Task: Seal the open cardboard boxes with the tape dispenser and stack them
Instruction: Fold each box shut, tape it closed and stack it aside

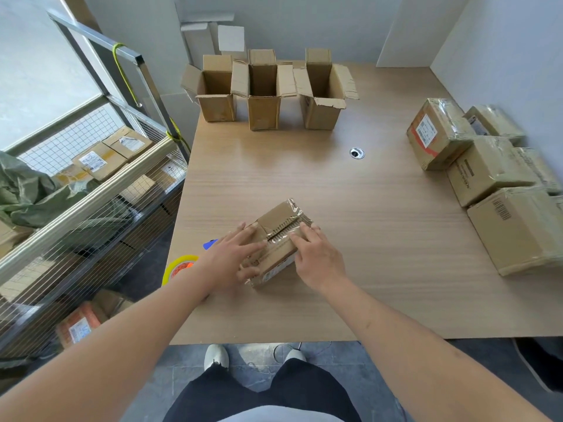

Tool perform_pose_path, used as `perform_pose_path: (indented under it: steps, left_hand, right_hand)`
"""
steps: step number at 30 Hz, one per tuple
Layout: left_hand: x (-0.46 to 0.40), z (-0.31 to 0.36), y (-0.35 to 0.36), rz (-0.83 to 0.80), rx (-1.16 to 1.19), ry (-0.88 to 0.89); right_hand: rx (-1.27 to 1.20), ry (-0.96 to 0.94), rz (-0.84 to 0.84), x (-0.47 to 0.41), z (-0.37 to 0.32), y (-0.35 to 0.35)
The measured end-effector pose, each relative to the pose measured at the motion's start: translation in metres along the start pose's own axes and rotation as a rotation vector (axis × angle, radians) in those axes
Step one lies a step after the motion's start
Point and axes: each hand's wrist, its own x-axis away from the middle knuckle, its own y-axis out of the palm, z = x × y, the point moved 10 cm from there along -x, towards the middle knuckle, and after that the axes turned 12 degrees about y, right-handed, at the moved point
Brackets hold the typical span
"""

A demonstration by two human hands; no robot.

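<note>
At the near edge of the wooden table (350, 193), a left hand (231, 258) and right hand (316, 260) are pressing flat, slightly spread fingers onto the flaps of a small cardboard box (278, 242). Just left of that box, a tape dispenser (179, 268) is lying. Beyond the box, three open boxes (263, 89) are standing; right of it, sealed boxes (487, 175) are clustering.

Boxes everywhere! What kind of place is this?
Probably a parcel packing room. Sealed boxes with shipping labels sit along the table's right side, open boxes wait at the back, and a wire cage cart beside it holds more parcels.
</note>
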Motion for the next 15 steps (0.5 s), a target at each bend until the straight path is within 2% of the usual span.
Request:
perform_pose_path:
  steps: [4,9,11,15]
  left_hand:
    - [0.009,-0.005,0.009,-0.049,0.001,0.055]
    - [0.007,0.001,0.012,0.010,-0.103,0.031]
    - [0.007,0.002,0.013,0.048,-0.099,0.010]
    - [0.006,0.004,0.012,0.054,-0.102,-0.036]
  right_hand:
    - [-0.009,-0.002,-0.126,-0.009,0.005,0.022]
    - [0.025,-0.034,-0.196,-0.023,-0.001,0.022]
    - [0.013,-0.056,-0.174,-0.022,-0.003,0.013]
    - [-0.085,-0.354,-0.088,0.008,-0.028,-0.008]
